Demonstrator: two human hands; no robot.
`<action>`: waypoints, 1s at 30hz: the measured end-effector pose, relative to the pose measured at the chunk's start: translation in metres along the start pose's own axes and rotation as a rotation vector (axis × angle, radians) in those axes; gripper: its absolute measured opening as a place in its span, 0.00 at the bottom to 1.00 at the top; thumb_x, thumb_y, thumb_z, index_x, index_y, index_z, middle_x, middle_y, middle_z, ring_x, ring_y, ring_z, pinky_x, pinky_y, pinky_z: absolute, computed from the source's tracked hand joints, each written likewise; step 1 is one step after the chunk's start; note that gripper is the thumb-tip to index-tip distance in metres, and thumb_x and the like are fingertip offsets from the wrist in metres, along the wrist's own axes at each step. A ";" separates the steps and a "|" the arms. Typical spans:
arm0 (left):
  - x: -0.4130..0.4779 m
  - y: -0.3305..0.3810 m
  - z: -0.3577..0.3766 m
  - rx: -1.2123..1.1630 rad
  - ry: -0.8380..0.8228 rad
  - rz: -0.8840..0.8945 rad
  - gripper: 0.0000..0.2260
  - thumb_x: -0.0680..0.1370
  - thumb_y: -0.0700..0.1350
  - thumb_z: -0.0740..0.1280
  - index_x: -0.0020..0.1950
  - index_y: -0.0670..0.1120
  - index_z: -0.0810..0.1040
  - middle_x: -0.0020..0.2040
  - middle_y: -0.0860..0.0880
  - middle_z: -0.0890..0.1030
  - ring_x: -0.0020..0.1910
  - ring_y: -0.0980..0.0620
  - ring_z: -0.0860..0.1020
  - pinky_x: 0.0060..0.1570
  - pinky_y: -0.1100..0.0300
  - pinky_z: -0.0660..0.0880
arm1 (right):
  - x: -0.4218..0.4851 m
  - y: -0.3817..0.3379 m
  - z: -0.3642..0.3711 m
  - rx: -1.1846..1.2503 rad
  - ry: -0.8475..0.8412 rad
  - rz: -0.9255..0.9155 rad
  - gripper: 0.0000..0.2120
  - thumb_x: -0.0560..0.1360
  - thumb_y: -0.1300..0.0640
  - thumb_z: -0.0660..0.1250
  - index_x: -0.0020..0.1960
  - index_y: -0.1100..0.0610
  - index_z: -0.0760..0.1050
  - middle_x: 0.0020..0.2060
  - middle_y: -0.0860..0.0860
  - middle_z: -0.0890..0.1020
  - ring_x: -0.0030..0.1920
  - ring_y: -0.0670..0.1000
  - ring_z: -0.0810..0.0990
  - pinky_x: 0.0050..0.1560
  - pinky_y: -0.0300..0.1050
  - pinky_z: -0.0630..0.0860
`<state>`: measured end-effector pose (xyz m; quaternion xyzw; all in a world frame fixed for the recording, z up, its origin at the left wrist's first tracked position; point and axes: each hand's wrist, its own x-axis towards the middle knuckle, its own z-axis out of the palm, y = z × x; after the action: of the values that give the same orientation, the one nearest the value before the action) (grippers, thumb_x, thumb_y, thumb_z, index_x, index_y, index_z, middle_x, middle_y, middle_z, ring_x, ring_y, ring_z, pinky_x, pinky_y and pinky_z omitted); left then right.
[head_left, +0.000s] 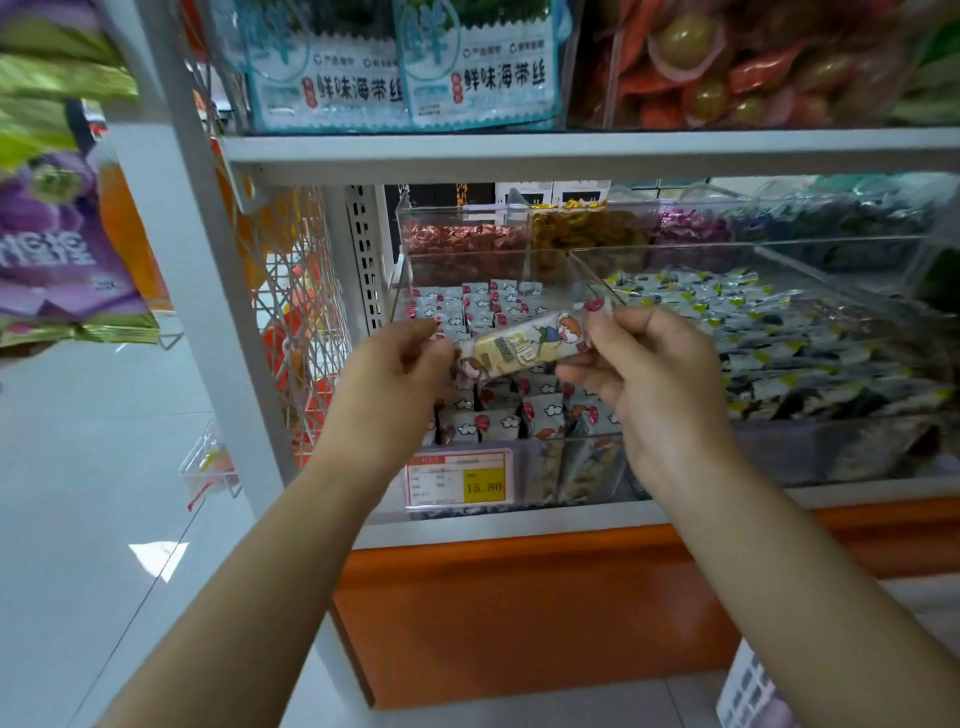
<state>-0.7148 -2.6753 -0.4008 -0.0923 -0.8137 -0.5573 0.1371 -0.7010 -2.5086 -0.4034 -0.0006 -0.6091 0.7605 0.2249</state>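
Note:
A small wrapped snack bar (524, 347) with a cartoon print is stretched between both hands, just above a clear plastic bin (571, 470). My left hand (395, 374) pinches its left end. Its right end is pinched by my right hand (644, 369) between thumb and forefinger. The bin below holds several of the same blue-and-red wrapped snacks (483, 415), standing in rows. A price tag (460, 478) reading 15.80 hangs on the bin's front.
A second clear bin (779, 343) of grey-yellow packets sits to the right. Behind are bins of red, gold and purple sweets. The shelf (571, 148) above carries seaweed packets (405, 78). White wire mesh (296, 291) and an upright post stand left; hanging bags (57, 249) far left.

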 end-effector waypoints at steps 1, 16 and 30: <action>0.001 -0.001 -0.003 -0.006 0.004 -0.005 0.16 0.80 0.45 0.61 0.66 0.44 0.73 0.49 0.52 0.81 0.46 0.57 0.80 0.45 0.66 0.76 | -0.002 0.000 -0.002 0.078 -0.001 0.047 0.04 0.77 0.64 0.63 0.44 0.62 0.74 0.37 0.55 0.78 0.30 0.46 0.81 0.35 0.38 0.79; -0.001 0.002 -0.013 -0.435 -0.120 -0.142 0.08 0.81 0.40 0.58 0.43 0.41 0.72 0.26 0.51 0.76 0.23 0.56 0.73 0.24 0.67 0.71 | 0.001 0.003 -0.005 0.410 -0.121 0.227 0.08 0.75 0.73 0.60 0.48 0.65 0.77 0.35 0.54 0.84 0.37 0.51 0.84 0.37 0.37 0.80; -0.005 0.007 -0.011 -0.344 -0.274 -0.006 0.10 0.76 0.32 0.61 0.53 0.42 0.76 0.35 0.45 0.83 0.32 0.53 0.82 0.33 0.66 0.78 | 0.002 0.005 -0.012 0.036 -0.092 0.030 0.03 0.73 0.56 0.68 0.44 0.55 0.79 0.39 0.54 0.77 0.34 0.49 0.81 0.37 0.41 0.80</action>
<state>-0.7063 -2.6834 -0.3922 -0.1870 -0.7179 -0.6705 0.0057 -0.7014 -2.4972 -0.4107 0.0292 -0.6051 0.7737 0.1855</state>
